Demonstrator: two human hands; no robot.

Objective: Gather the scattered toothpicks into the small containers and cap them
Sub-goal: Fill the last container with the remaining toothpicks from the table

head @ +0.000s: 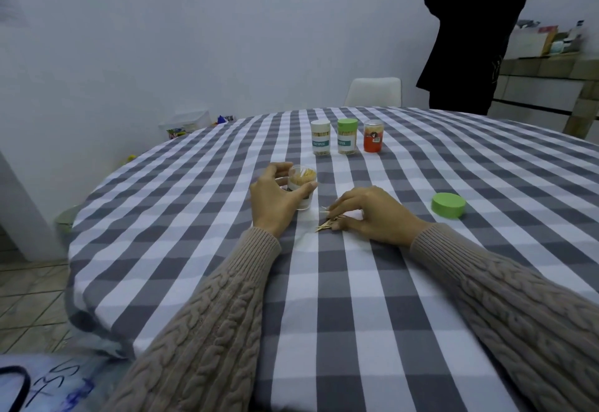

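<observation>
Left hand (pixel 274 199) curls round an open jar (pixel 302 189), thumb in front and fingers behind, holding it on the tablecloth (pixel 201 217). The jar is clear, uncapped, its mouth tipped a little toward the camera and to the right. It is packed with toothpicks standing on end, long axis along the jar, tips showing at the mouth.

Right hand (pixel 372 214) lies palm down just right of the jar, fingers curled onto a small bundle of loose toothpicks (pixel 329 222) on the cloth. Fingertips press and pinch at them; how many are actually gripped, can't tell. The loose picks lie flat, mostly parallel, long axis running from lower left to upper right, ends poking out left of the fingers toward the jar. One or two sit crosswise to the rest.

Green cap (pixel 448 205) lies flat on the cloth, well right of the right hand, apart from it.

Far side of the table, three capped jars in a row, upright: white-capped jar (pixel 320 137), green-capped jar (pixel 347 136), orange jar (pixel 373 136). The first two show toothpicks standing vertical inside.

Both forearms in beige cable-knit sleeves. A second person (pixel 470 39) in dark clothes stands past the table, beside a white chair (pixel 374 91).
</observation>
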